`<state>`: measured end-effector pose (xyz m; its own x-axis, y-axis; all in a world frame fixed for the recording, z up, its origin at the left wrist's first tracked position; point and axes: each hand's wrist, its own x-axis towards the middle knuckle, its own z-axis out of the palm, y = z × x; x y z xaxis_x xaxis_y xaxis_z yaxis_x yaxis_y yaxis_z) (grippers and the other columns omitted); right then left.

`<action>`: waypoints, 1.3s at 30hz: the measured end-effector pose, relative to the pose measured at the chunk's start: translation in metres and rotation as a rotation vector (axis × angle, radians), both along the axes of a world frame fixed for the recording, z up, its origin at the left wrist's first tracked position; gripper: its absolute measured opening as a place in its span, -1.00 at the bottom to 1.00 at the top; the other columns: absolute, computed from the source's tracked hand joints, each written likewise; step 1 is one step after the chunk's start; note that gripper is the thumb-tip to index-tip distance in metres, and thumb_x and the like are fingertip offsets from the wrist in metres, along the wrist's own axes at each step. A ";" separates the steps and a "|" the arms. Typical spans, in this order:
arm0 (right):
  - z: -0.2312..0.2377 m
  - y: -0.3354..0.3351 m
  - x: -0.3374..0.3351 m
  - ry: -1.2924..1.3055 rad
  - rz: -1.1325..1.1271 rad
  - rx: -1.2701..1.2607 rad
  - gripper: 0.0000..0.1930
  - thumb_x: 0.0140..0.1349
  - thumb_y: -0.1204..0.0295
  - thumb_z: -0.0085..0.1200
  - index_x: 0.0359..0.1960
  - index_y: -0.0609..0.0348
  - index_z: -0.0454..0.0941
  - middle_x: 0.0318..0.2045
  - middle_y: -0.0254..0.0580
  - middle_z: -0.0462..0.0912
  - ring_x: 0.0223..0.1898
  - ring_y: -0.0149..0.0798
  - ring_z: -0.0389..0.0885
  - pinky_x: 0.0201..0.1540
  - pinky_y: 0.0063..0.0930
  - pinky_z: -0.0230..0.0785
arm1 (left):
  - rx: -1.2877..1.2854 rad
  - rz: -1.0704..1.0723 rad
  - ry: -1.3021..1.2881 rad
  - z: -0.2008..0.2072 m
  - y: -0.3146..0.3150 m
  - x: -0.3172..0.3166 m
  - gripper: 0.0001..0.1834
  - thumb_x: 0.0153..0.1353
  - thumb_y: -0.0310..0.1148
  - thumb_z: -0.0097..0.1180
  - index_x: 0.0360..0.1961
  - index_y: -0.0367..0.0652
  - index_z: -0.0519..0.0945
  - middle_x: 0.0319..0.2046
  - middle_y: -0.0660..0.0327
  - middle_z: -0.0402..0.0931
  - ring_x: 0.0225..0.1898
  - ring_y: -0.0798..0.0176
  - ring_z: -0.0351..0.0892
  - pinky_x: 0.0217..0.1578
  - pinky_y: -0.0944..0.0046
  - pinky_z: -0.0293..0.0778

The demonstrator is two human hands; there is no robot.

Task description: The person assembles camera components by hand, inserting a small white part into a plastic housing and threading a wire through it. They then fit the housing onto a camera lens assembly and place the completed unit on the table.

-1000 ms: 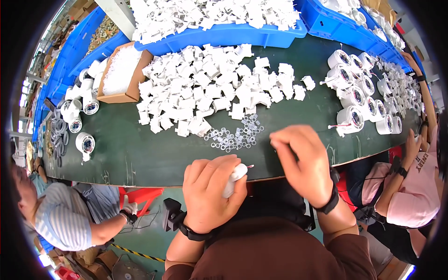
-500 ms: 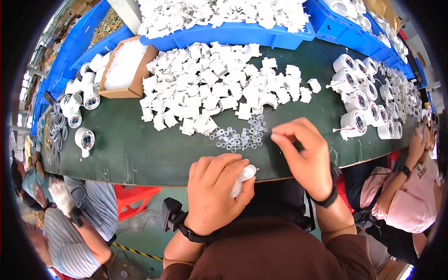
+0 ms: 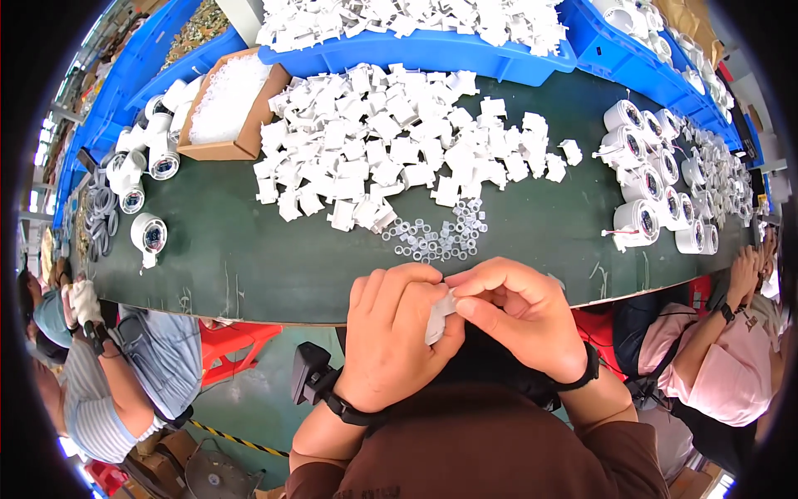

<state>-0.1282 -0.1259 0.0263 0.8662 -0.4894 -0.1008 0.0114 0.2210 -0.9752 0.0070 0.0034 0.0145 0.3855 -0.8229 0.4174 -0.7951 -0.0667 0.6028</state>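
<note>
Close to my body, just off the table's near edge, my left hand (image 3: 384, 345) is closed round a small white plastic part (image 3: 437, 321). The thumb and fingertips of my right hand (image 3: 536, 324) pinch together at the upper end of that part; what lies between them is too hidden to name. Beyond both hands is a loose scatter of small clear plastic rings (image 3: 440, 241). A large heap of white plastic pieces (image 3: 374, 150) spreads behind the rings.
Across the back of the green table (image 3: 216, 274) stand a blue bin (image 3: 416, 56) of white pieces and a cardboard box (image 3: 241, 145). White round housings (image 3: 638, 223) stack at right; another housing (image 3: 150, 237) sits at left. Co-workers sit on both sides.
My right hand has moved from beside the rings down and left to the white part in my left hand. The view has shifted slightly.
</note>
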 end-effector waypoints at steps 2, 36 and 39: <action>-0.004 0.001 0.000 0.004 0.010 0.050 -0.82 0.36 0.72 0.12 -0.05 0.29 0.60 -0.04 -0.17 0.62 -0.03 -0.41 0.62 0.06 -0.47 0.51 | 0.014 -0.020 -0.016 0.000 -0.001 0.000 -0.52 -0.11 -0.51 0.42 -0.13 -0.10 0.50 -0.11 0.17 0.57 -0.16 0.05 0.53 -0.14 0.09 0.37; 0.031 -0.080 -0.077 0.714 -0.801 -1.489 -0.53 0.26 0.32 0.31 0.18 0.14 0.52 0.04 -0.01 0.47 0.10 0.05 0.40 0.23 -0.08 0.22 | 0.099 0.603 -0.496 -0.004 0.083 0.106 -0.41 0.31 -0.41 0.22 0.36 -0.16 0.42 0.43 -0.03 0.28 0.45 -0.16 0.17 0.40 -0.12 0.07; 0.021 -0.107 -0.104 0.786 -0.748 -1.358 -0.46 0.30 0.25 0.31 0.28 0.03 0.45 0.05 0.07 0.42 0.04 0.06 0.47 0.10 -0.14 0.38 | 0.033 0.531 -0.346 -0.006 0.062 0.075 -0.52 0.34 -0.46 0.18 0.27 -0.26 0.49 0.38 -0.06 0.33 0.36 -0.09 0.29 0.30 -0.06 0.22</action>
